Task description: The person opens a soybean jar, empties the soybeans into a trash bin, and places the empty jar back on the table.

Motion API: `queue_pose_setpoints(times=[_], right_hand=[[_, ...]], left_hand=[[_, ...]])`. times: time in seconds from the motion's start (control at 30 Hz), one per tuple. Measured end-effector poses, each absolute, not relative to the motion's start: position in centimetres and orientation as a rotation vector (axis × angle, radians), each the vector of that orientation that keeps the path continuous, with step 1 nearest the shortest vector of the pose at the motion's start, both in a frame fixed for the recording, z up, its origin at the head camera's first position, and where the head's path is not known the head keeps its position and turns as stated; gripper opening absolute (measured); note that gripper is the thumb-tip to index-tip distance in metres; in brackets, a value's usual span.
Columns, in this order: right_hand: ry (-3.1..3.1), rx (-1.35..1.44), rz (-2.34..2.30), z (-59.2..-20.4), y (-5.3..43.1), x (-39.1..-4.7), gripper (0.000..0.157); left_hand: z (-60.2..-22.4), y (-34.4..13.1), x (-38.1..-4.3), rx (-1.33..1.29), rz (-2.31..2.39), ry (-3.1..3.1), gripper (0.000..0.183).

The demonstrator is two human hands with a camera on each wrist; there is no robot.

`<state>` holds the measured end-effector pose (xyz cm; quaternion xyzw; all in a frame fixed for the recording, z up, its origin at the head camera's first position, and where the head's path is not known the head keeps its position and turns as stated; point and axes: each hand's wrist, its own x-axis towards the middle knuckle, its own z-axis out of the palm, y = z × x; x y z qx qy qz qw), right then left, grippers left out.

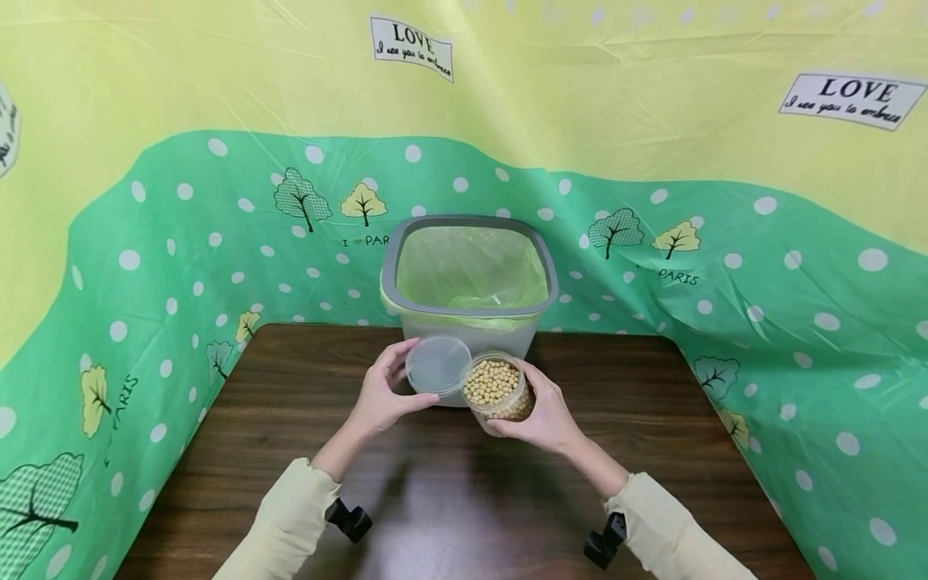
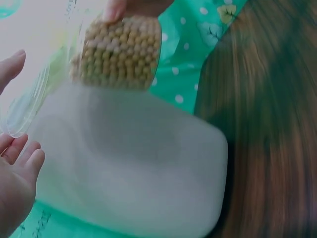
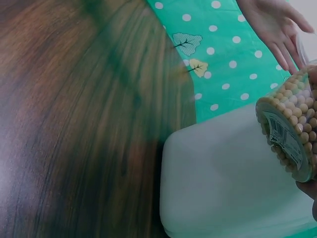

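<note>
In the head view my left hand [image 1: 383,396] holds a round, clear plastic lid [image 1: 439,366] by its edge, between thumb and fingers. Beside it my right hand [image 1: 548,416] grips a clear jar [image 1: 518,405], filled with beige soybeans [image 1: 491,381]. The jar's mouth is uncovered and leans toward the lid. Whether lid and rim touch, I cannot tell. From the left wrist the jar [image 2: 121,54] looks tilted on its side, with the thin lid [image 2: 25,106] facing its mouth. A barcode label [image 3: 283,139] shows on the jar's base in the right wrist view.
Just behind both hands stands a grey-rimmed bin [image 1: 471,311] lined with a light green bag [image 1: 464,262]. It sits on a dark wooden table [image 1: 304,387]. A green and yellow printed cloth [image 1: 239,209] hangs behind and along the sides.
</note>
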<state>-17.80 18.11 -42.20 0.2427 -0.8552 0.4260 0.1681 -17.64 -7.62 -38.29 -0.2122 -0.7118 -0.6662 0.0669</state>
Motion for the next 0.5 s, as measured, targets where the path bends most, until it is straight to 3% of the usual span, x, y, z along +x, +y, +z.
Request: queue_pose_setpoints(times=[0.5], right_hand=[[-2.430, 0.655, 1.179, -42.8, 19.2, -17.7, 0.088]], left_hand=[[-41.3, -13.1, -17.8, -0.455, -1.837, -2.235, 0.075]])
